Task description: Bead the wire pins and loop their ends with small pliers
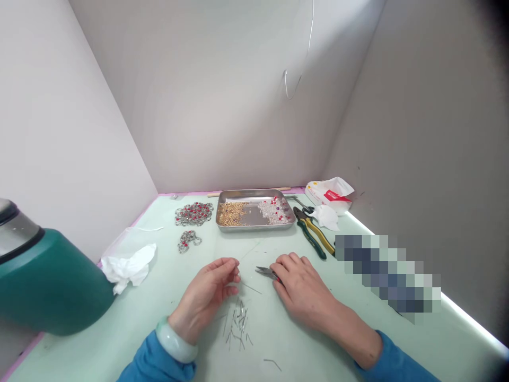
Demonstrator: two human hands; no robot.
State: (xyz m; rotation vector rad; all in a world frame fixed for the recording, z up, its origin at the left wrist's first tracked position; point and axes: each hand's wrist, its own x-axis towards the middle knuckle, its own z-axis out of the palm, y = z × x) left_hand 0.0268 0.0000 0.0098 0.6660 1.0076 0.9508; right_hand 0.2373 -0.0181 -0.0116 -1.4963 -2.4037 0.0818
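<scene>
My left hand [217,284] pinches a thin wire [252,288] between thumb and fingertips; one end sticks out to the lower right. To its right, my right hand [300,286] is wrapped over small pliers [266,272], whose dark pointed jaws face left, apart from the wire. A loose pile of short bent wires [238,323] lies on the table below my left hand. One more bent wire [272,363] lies near the front edge of the view.
Behind the hands stands a metal tray [254,228] of gold, clear and red beads. Beaded chains [194,214] lie left of it, green-yellow pliers [318,236] and tissue [326,216] right. A green bottle [59,281] stands left, near crumpled tissue [129,267].
</scene>
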